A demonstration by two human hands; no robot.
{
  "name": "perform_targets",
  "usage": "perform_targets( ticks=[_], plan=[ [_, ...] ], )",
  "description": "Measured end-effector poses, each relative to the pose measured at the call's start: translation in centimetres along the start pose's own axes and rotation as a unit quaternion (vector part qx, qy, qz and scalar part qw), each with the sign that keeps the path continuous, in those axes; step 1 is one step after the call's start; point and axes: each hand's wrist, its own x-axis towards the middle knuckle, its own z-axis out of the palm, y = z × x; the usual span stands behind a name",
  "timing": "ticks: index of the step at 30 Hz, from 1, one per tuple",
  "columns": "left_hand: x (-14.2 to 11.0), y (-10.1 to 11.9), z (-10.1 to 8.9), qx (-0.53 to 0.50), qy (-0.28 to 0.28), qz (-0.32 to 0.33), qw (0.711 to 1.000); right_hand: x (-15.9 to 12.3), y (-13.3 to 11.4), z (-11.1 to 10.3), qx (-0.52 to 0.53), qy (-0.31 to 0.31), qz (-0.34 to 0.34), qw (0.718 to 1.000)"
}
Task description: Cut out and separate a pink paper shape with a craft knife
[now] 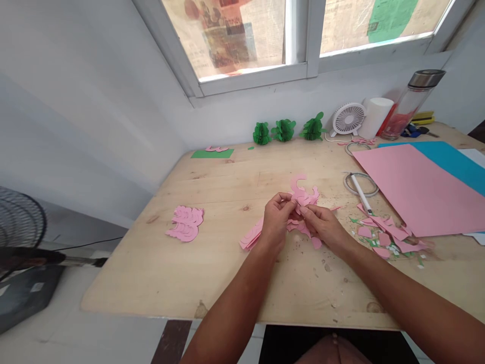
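Above the middle of the wooden table, my left hand [279, 215] and my right hand [321, 222] meet with their fingertips closed on a pink paper cutout [300, 194] with curled, curved arms. Fingers hide part of it. Pink paper scraps [299, 227] lie just beneath my hands. A folded pink paper strip [250, 236] with curved lines on it sits beside my left wrist, partly covered by it. Farther left rests a stack of pink scalloped cutouts [186, 222].
Several green paper figures [283, 130] stand along the wall near a small white fan [347, 120] and a glass bottle [409, 108]. At right are a pink sheet [424, 192], a white pen [361, 193] and paper scraps [386, 235]. A green sheet [212, 153] lies back left.
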Motion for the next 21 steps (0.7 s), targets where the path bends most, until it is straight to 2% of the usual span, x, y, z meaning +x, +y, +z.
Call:
perform_targets(
  ticks=[21],
  plan=[
    [-0.03, 0.08, 0.01, -0.001, 0.001, 0.000, 1.000, 0.08, 0.11, 0.04, 0.000, -0.004, -0.011, 1.000]
  ],
)
